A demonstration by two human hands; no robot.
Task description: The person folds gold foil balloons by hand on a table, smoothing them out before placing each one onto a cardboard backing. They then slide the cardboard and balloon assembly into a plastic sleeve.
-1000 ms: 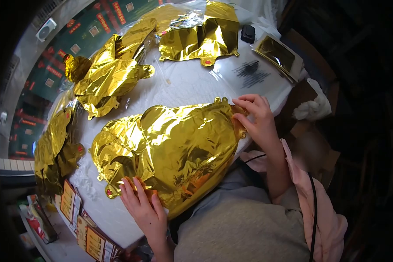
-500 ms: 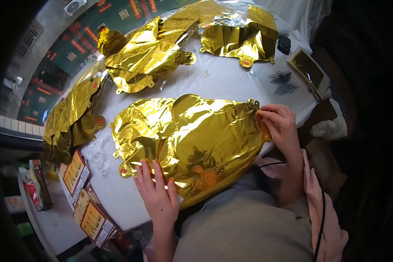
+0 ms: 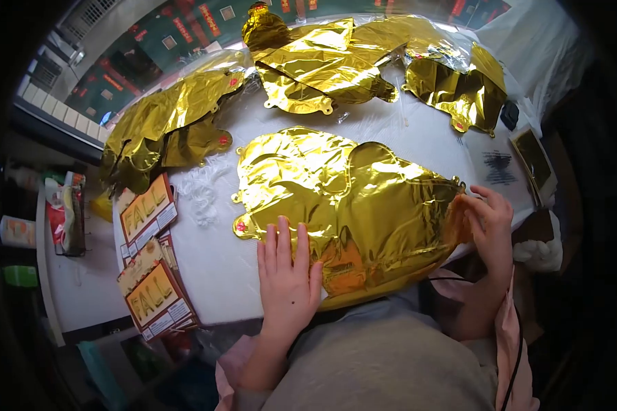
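A flat gold foil balloon (image 3: 391, 205) lies across the table in front of me, creased and shiny, with small tabs along its edges and a red mark on one tab at its lower left. My left hand (image 3: 289, 277) rests flat on its near left edge, fingers stretched out. At the balloon's right end, my right hand (image 3: 492, 218) has bent fingers and thumb at the narrow edge, gripping the foil there. One finger of that hand sticks out away from the foil. The fingertips are partly lost against the reflections.
More gold foil balloons lie at the far left (image 3: 178, 113), far middle (image 3: 322, 58) and far right (image 3: 459, 89). Packets printed FALL (image 3: 151, 294) are stacked at the left edge. Crumpled clear plastic (image 3: 202, 188) sits near them. A small black object (image 3: 509, 114) is at right.
The view has shifted, so the table's contents appear elsewhere in the frame. My left hand stays flat on the balloon. My right hand stays at its right end, one finger now lifted apart.
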